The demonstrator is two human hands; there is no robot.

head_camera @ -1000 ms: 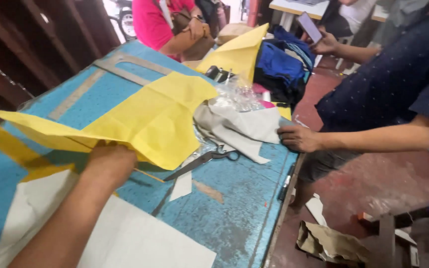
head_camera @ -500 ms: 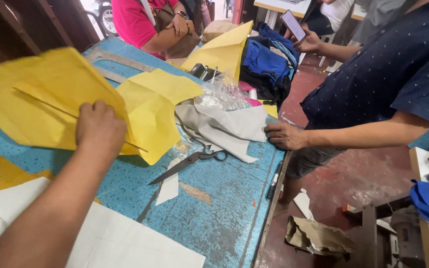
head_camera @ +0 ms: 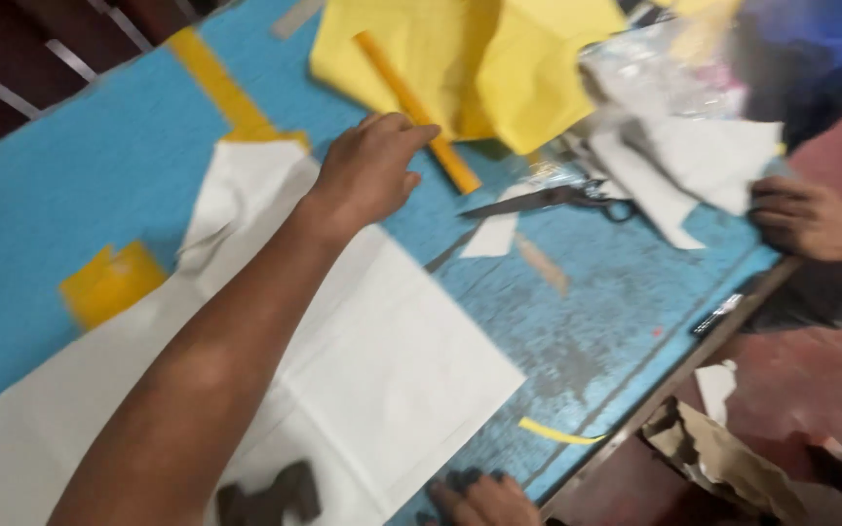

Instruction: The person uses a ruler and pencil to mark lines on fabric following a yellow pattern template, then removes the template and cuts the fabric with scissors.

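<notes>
My left hand (head_camera: 367,175) reaches across a large white paper sheet (head_camera: 392,370) on the blue table (head_camera: 80,166). Its fingers are loosely stretched out with nothing in them, and the fingertips are at a yellow-orange strip (head_camera: 411,102). That strip lies on a crumpled yellow paper sheet (head_camera: 528,58) farther out. Only the fingertips of my right hand (head_camera: 479,499) show, at the bottom edge by the white sheet's corner. Dark scissors (head_camera: 548,200) lie just right of my left hand. The frame is blurred.
Another person's hand (head_camera: 811,219) rests on white paper scraps (head_camera: 684,161) at the right table edge. Clear plastic (head_camera: 650,78) and a blue bag (head_camera: 811,39) lie beyond. A dark pen (head_camera: 718,314) sits at the edge, and torn cardboard (head_camera: 723,458) lies on the floor.
My left hand has let go of the yellow paper, which now lies on the table ahead of it. The view has swung down and closer, over the white sheet.
</notes>
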